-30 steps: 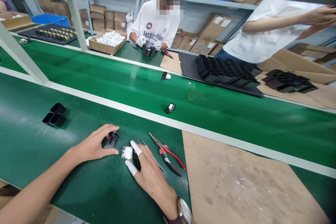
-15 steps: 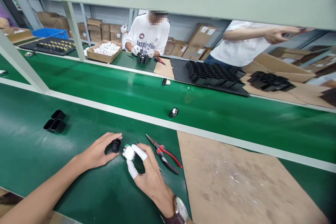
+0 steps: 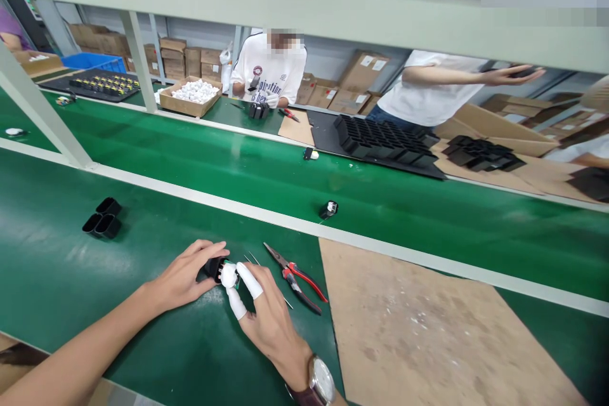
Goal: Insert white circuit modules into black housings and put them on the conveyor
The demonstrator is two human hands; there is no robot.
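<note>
My left hand is closed round a small black plastic housing, its opening turned to the right. Thumb and forefinger of my right hand, both in white finger cots, pinch a small circuit board with a white cap. Its left end meets the mouth of the housing; how far it reaches inside I cannot make out. Right of my right hand lie red-handled long-nose pliers. Thin metal rods stick out from behind that hand. Three black housings stand grouped at the left of the green bench.
A brown cardboard sheet covers the bench at right. Beyond a pale rail runs a green belt carrying a filled housing. Across it, a co-worker handles black parts near a box of white pieces.
The housing and the circuit board have come together, end to end. My left hand has shifted slightly right. Parts on the belt have moved right.
</note>
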